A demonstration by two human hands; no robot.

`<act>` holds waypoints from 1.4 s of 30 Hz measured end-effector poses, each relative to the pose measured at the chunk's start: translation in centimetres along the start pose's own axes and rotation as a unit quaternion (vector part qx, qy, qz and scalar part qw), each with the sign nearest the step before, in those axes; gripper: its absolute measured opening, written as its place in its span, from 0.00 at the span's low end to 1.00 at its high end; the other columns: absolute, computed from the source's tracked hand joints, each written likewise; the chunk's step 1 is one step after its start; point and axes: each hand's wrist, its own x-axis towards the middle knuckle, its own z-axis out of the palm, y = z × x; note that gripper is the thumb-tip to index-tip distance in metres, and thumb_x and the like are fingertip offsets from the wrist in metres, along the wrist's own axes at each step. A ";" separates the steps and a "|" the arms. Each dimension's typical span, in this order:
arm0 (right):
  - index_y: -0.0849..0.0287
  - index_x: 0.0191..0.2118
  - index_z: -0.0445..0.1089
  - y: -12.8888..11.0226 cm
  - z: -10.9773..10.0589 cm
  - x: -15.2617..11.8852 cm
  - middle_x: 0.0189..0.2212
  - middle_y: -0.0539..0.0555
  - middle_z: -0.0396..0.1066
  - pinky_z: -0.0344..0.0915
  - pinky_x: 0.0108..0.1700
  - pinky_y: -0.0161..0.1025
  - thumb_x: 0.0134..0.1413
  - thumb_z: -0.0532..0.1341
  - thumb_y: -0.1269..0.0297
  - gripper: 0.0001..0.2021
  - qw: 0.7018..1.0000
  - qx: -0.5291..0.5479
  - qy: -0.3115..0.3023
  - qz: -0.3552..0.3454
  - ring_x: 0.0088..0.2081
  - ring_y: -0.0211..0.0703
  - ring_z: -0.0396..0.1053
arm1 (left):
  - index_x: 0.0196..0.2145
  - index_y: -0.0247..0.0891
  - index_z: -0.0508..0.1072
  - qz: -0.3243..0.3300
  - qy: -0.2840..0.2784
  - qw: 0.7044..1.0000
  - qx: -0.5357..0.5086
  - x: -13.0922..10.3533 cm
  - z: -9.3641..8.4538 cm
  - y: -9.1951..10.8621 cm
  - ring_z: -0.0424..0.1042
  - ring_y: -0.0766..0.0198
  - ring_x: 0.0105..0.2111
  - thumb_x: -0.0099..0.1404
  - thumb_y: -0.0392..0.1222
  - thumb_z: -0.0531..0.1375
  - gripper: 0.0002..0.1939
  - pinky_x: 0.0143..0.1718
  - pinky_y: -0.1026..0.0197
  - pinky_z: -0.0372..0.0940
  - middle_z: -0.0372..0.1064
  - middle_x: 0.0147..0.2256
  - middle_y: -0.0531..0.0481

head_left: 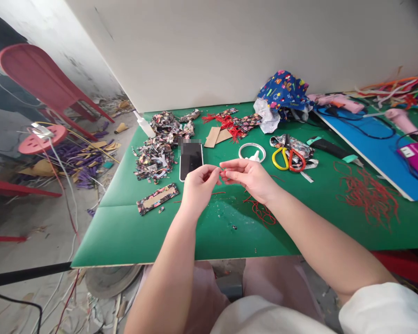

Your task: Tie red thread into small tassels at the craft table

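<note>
Over the green table [125,232], my left hand [200,188] and my right hand [247,178] meet at their fingertips. Both hands are closed in pinches on thin red cord, with a bit of red showing between them. More red cord [263,211] lies loose below my right wrist. A phone [191,160] rests just behind my left hand. Behind my right hand is a white ring-shaped item [252,150]. To the left lies a floral-covered strip with a bare cardboard middle [158,198].
Scissors [288,159], a box cutter [334,150] and a red cord heap [367,195] lie right. Floral fabric scraps [156,157] and a white bottle [145,125] are left. Glue guns [402,120] and a blue board [365,148] sit far right; a wall stands behind.
</note>
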 end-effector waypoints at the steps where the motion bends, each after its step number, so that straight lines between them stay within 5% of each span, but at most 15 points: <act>1: 0.55 0.37 0.74 0.1 0.0 0.0 0.31 0.49 0.75 0.71 0.40 0.39 0.42 0.66 0.67 0.11 1.000 -0.004 0.003 -0.004 0.33 0.36 0.73 | 0.27 0.35 0.71 0.002 0.002 1.000 0.005 0.0 0.0 0.0 0.62 0.70 0.21 0.59 0.45 0.56 0.10 0.23 0.67 0.55 0.66 0.20 0.54; 13: 0.55 0.30 0.75 0.1 0.3 0.1 0.26 0.48 0.75 0.70 0.39 0.44 0.39 0.68 0.64 0.07 0.995 -0.076 0.060 -0.038 0.29 0.36 0.71 | 0.28 0.36 0.72 0.019 0.008 0.999 0.045 -0.1 0.1 0.0 0.62 0.70 0.21 0.60 0.46 0.55 0.11 0.23 0.67 0.55 0.66 0.20 0.54; 42: 0.55 0.28 0.67 0.7 0.1 0.2 0.25 0.48 0.69 0.70 0.36 0.43 0.45 0.63 0.58 0.08 0.986 -0.138 0.069 -0.066 0.28 0.38 0.68 | 0.28 0.37 0.72 0.046 0.013 0.993 0.104 -0.5 0.4 0.5 0.61 0.70 0.21 0.60 0.44 0.54 0.10 0.24 0.68 0.56 0.66 0.21 0.55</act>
